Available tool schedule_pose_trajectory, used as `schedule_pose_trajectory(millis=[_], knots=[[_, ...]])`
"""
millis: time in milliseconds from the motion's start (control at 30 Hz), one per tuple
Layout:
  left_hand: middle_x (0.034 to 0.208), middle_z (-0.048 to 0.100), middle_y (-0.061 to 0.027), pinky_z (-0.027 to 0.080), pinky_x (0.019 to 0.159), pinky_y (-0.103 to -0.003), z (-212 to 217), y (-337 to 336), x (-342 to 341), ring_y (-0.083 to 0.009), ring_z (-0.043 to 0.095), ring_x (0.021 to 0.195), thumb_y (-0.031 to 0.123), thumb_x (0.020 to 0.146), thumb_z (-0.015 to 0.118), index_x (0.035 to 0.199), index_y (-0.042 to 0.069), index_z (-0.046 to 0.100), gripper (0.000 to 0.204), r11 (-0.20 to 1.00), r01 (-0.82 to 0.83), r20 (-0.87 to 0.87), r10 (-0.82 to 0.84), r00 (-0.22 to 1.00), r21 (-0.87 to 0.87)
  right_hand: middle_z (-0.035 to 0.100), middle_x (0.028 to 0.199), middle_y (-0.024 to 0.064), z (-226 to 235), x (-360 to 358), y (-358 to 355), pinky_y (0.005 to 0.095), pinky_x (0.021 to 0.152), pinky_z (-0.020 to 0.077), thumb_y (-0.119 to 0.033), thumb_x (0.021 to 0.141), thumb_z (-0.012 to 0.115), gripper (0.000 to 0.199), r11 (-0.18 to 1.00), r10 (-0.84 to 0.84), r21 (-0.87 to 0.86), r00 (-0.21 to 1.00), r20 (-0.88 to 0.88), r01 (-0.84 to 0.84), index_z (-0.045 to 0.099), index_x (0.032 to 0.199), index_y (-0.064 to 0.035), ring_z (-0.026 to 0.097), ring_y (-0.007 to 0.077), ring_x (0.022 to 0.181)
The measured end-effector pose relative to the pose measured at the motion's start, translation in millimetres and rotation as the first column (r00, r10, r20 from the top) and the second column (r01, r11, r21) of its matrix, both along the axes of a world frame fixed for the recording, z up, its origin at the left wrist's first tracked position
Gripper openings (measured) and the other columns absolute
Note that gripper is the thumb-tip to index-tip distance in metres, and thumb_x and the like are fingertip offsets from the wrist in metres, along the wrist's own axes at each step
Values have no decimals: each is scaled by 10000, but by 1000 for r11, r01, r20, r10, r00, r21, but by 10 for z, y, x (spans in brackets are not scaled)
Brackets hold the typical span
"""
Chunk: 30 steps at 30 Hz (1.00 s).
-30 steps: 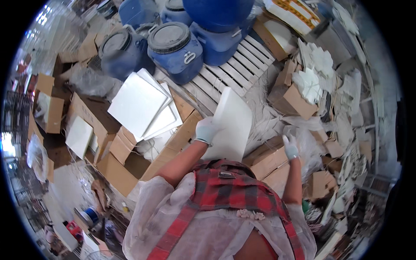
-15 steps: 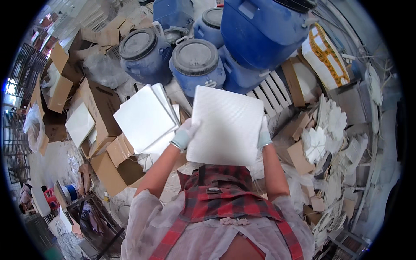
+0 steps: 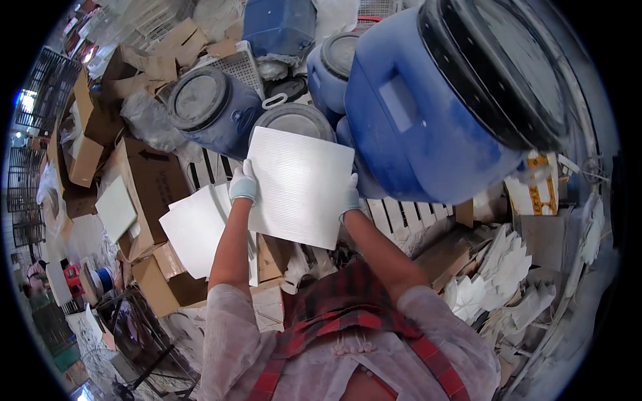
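A white square panel point(image 3: 301, 184) with fine parallel ridges is held up in front of me, its face catching the light. My left hand point(image 3: 243, 182), in a pale glove, grips its left edge with the fingers closed at the rim. On the opposite edge my right hand point(image 3: 351, 195), gloved too, is closed around the side; some of its fingers are hidden behind the panel. Left of my left forearm lies a stack of smooth white square panels point(image 3: 194, 230), slightly fanned out.
Beyond the held panel stand blue drums with dark lids, one small drum point(image 3: 217, 110) at the left and a large drum point(image 3: 428, 120) close at the right. White slats point(image 3: 401, 217) lie below it. An open cardboard box point(image 3: 150, 187) is at left; broken white pieces point(image 3: 488, 281) pile at right.
The ribbed panel has moved left in the view and turned slightly clockwise, with both hands still on it. The whole view has shifted, and the large blue drum looms closer.
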State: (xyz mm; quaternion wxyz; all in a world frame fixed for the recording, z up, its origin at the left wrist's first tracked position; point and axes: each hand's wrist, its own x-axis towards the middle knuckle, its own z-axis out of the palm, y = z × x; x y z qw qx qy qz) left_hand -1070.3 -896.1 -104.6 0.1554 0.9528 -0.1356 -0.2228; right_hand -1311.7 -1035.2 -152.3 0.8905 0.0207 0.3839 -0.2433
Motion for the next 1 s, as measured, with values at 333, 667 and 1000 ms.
schedule_pose_trajectory(millis=[333, 667, 1000], knots=[[978, 623, -268, 434, 845, -494, -191, -139, -8, -442, 571, 964, 565, 944, 245, 1007, 15, 588, 651, 999, -3, -10, 2, 1000, -44, 516, 1281, 108, -403, -192, -472, 392, 985, 380, -750, 854, 244, 847, 980, 193, 46, 880, -433, -192, 501, 1310, -85, 495, 264, 1131], [1208, 553, -140, 429, 899, -464, 9, -988, 433, -353, 522, 1107, 404, 918, 443, 1283, 134, 502, 458, 870, 491, 317, -457, 831, -32, 347, 1464, 70, -764, -253, 35, 365, 1071, 284, -400, 976, 277, 528, 876, -449, 208, 893, 24, 434, 358, 1407, -107, 335, 225, 1331], [1456, 307, -190, 422, 966, -457, -294, -1158, 521, -411, 394, 1254, 324, 931, 396, 1423, 103, 308, 546, 948, 296, 196, -270, 943, -119, 361, 1457, 71, -1079, -417, 136, 374, 1079, 279, -348, 980, 267, 498, 913, -336, 84, 852, -403, 400, 364, 1401, -100, 339, 242, 1331]])
